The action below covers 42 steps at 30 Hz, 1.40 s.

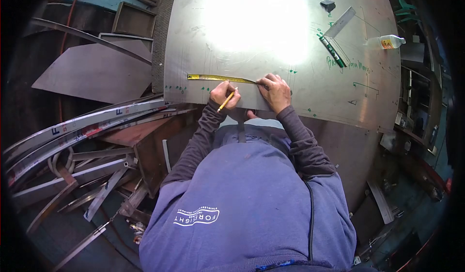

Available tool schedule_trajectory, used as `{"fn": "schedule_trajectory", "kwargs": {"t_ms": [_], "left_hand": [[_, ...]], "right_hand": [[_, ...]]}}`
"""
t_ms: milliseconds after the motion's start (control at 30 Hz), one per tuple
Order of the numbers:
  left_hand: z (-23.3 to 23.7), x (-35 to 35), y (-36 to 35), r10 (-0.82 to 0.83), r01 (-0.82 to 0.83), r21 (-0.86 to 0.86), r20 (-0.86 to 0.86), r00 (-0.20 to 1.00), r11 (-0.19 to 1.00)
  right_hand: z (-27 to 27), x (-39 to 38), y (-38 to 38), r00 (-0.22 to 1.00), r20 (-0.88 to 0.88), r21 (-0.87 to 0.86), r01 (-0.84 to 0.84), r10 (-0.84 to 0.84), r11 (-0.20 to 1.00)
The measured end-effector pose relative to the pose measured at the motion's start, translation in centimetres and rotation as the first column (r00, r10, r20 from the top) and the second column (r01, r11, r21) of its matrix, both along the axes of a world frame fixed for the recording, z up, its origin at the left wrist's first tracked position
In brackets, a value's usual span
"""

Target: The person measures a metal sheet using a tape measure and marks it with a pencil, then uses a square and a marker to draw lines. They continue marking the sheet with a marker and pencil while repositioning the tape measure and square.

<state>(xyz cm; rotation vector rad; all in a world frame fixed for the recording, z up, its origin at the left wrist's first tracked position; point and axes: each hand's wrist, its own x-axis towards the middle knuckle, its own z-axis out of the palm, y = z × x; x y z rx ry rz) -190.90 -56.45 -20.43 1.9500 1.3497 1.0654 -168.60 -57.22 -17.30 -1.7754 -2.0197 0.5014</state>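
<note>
A yellow tape measure [213, 78] lies stretched along the near part of the metal sheet [184, 44], its end at the left. My left hand [224, 94] is closed around a yellow pencil [226, 101] just below the tape, resting at the sheet's near edge. At the tape's right end, my right hand [276, 92] pinches the blade against the sheet. Green pen marks and thin lines cover parts of the sheet. The tape's case, if under my right hand, is hidden.
Farther right on the sheet are a green marker [333, 51], a flat metal strip [340, 22], a small dark object [328, 5] and a plastic bottle [391, 42]. Long wrapped metal bars [87, 122] and scrap pieces crowd the left side.
</note>
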Motion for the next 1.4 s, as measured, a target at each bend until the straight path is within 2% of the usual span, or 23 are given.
{"fn": "schedule_trajectory", "kwargs": {"t_ms": [67,133,533,1400], "left_hand": [[-0.10,0.04,-0.04,-0.005,0.005,0.010,-0.004,1.000,1.000],[-0.09,0.03,-0.15,0.021,-0.021,-0.052,0.001,1.000,0.998],[-0.17,0.16,0.00,0.036,-0.036,-0.011,0.003,0.999,0.999],[-0.05,0.88,-0.15,0.073,-0.076,-0.059,-0.058,0.996,0.995]], "right_hand": [[0.08,0.06,0.04,1.000,-0.003,-0.009,-0.001,0.001,1.000],[0.09,0.03,0.08,1.000,-0.008,-0.018,-0.003,0.003,1.000],[0.37,0.01,0.11,1.000,-0.015,-0.037,-0.003,0.002,0.999],[0.20,0.06,0.10,1.000,-0.009,-0.040,-0.010,0.009,0.999]]}}
